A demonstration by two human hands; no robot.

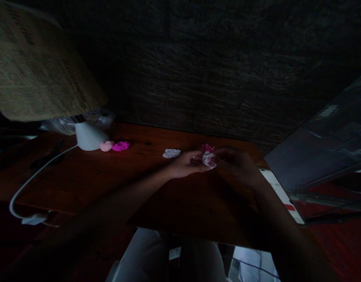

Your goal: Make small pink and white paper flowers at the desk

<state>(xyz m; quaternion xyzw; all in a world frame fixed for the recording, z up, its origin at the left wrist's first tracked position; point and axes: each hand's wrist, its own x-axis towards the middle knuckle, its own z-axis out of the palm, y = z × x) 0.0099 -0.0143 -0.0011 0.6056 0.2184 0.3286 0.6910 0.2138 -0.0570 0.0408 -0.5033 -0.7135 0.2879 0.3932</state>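
Note:
Both my hands meet over the dark wooden table point(109, 176). My left hand point(186, 163) and my right hand point(237, 164) pinch a small crumpled white paper piece point(209, 159) between their fingertips. Just behind it lies a crumpled magenta piece point(206, 147). A white crumpled piece point(171, 153) rests on the table left of my left hand. The scene is very dim.
A white lamp base point(89, 137) with a cord point(30, 180) stands at the back left, beside a pale pink lump point(106, 146) and a magenta lump point(120, 146). A cardboard sheet point(36, 66) hangs upper left. A white card point(282, 194) lies at the right edge. Dark scissors point(46, 156) lie left.

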